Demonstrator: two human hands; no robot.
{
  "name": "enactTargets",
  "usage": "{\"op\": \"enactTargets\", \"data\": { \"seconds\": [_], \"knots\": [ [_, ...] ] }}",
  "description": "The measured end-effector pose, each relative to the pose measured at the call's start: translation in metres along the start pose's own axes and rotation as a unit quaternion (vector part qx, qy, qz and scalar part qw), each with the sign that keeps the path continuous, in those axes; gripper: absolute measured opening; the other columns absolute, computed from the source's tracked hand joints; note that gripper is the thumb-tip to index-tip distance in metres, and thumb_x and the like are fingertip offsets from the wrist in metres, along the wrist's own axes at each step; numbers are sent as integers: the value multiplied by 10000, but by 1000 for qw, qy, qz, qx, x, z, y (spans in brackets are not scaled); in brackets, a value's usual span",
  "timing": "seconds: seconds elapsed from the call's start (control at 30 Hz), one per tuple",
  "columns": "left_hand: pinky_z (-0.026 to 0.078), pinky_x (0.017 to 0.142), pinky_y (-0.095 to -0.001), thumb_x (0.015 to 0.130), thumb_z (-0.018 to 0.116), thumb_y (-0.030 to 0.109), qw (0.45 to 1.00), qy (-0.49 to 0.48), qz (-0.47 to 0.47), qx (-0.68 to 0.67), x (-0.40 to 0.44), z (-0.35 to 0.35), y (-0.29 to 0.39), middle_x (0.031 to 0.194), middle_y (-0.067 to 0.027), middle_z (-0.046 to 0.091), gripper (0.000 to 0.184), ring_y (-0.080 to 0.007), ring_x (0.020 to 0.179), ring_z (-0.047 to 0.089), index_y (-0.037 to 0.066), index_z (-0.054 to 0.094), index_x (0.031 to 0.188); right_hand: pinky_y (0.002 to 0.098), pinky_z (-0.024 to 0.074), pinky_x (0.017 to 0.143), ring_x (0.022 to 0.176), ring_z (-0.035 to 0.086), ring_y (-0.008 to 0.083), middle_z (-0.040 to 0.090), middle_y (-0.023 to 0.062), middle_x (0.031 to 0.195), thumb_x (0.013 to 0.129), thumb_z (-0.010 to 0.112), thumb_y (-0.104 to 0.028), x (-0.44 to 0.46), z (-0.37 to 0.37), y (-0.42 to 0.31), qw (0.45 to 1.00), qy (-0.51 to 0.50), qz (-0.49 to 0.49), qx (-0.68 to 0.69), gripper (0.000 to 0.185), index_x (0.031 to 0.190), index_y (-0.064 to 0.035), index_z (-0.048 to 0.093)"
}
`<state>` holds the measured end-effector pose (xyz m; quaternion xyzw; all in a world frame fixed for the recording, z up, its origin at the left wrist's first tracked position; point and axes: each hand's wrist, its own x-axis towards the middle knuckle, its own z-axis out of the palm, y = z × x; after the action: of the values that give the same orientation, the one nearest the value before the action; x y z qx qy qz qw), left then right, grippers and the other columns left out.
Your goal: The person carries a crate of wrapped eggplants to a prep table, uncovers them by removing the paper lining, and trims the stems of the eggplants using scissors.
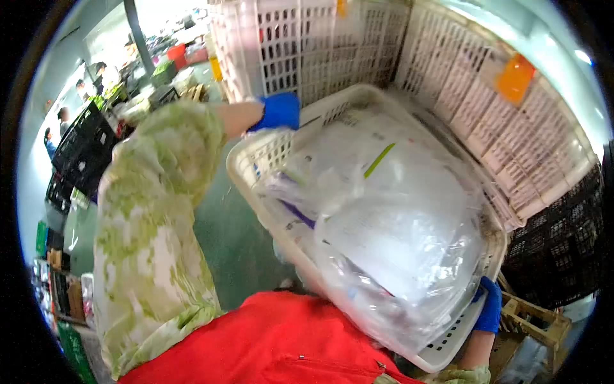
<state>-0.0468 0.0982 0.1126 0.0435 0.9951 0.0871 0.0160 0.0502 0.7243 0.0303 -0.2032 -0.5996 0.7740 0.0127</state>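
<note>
Step in hand, as judged: two-handed support of a white perforated crate (252, 198) in front of the body. The crate is positioned between both hands, its near side close to the red apron (275, 339). It contains clear plastic bagging (409, 237), with a narrow green strip (379, 160) on top.

Left hand (278, 112), blue-gloved: at the far left rim, fingers narrow and holding the edge. Right hand (487, 306), blue-gloved: at the near right end, fingers holding the rim; the underside of this grip is hidden.

Surroundings: upright pale crates (326, 45) stand just beyond the far side; black crates (556, 237) and a wooden pallet (534, 317) are at right.

Handling requirement, as judged: any shift of the load calls for both grips to move together, with clearance from the pale crates and the loose bagging kept inside the rim.
</note>
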Motion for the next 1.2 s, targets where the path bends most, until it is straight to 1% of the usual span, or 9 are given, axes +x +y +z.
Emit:
{"op": "enactTargets", "data": {
  "seconds": [0.07, 0.13, 0.23, 0.4, 0.5, 0.77, 0.83, 0.97, 1.2],
  "knots": [
    [460, 745, -444, 684, 627, 306, 965, -69, -142, -209, -36, -16, 42, 849, -229, 624, 391, -358, 812, 595, -30, 646, 883, 275, 452, 493, 559, 540, 170, 546, 55, 674, 773, 555, -162, 14, -17, 2, 996, -47, 14, -75, 247, 981, -29, 551],
    [456, 763, -438, 685, 632, 319, 997, 61, -41, -35, -19, 26, 13, 914, -240, 610, 426, -355, 855, 585, -36, 635, 921, 267, 448, 495, 554, 528, 139, 542, 30, 657, 776, 556, -168, 13, -7, 0, 994, -51, 9, -94, 207, 938, -39, 559],
    [428, 837, -436, 698, 642, 365, 995, -67, -60, 38, 46, 72, -51, 1105, -260, 540, 548, -366, 982, 537, -42, 578, 1059, 247, 435, 458, 514, 509, 117, 527, 10, 619, 774, 550, -150, 10, 13, 1, 993, -18, 2, -117, 187, 933, -52, 557],
    [403, 910, -424, 724, 637, 398, 986, -104, -107, -68, 10, 32, -7, 1176, -237, 516, 627, -360, 1072, 503, -24, 520, 1173, 272, 443, 428, 474, 511, 168, 532, 54, 619, 768, 555, -115, 24, 10, -8, 985, 1, 51, -164, 173, 920, -33, 547],
    [385, 941, -424, 721, 641, 421, 995, -2, -86, -53, 15, 56, -24, 1242, -230, 477, 700, -358, 1131, 470, -8, 461, 1243, 290, 435, 406, 436, 500, 195, 520, 60, 581, 760, 575, -147, 25, 9, -1, 993, 14, 16, -117, 139, 837, -37, 538],
    [411, 899, -425, 645, 651, 305, 971, 42, -97, -212, -8, 72, -22, 1119, -268, 534, 594, -400, 1053, 510, -10, 530, 1133, 346, 448, 395, 446, 508, 217, 537, 114, 670, 747, 582, -30, -6, 17, -13, 987, 31, -2, -155, 216, 951, -17, 513],
    [407, 903, -426, 652, 638, 291, 980, 30, -76, -183, -10, 62, -19, 1110, -268, 539, 577, -396, 1056, 510, -8, 529, 1134, 328, 452, 417, 488, 516, 195, 528, 82, 664, 757, 587, -61, 2, -1, -20, 968, 66, -71, -233, 220, 960, -32, 509],
    [400, 916, -416, 665, 624, 279, 963, -1, -107, -248, -48, 44, 7, 1110, -264, 544, 561, -386, 1064, 512, -18, 525, 1130, 272, 450, 470, 524, 522, 152, 545, 41, 683, 763, 593, -115, -15, 5, -71, 973, 16, -31, -230, 221, 967, -50, 539],
    [426, 875, -387, 695, 649, 393, 977, 36, -90, -191, -58, 109, -19, 1082, -252, 563, 623, -354, 1008, 553, -32, 524, 1133, 237, 416, 537, 628, 524, 110, 548, 8, 733, 790, 605, -238, -1, -36, -29, 954, 49, -5, -294, 292, 1016, -55, 571]
  ]
}}
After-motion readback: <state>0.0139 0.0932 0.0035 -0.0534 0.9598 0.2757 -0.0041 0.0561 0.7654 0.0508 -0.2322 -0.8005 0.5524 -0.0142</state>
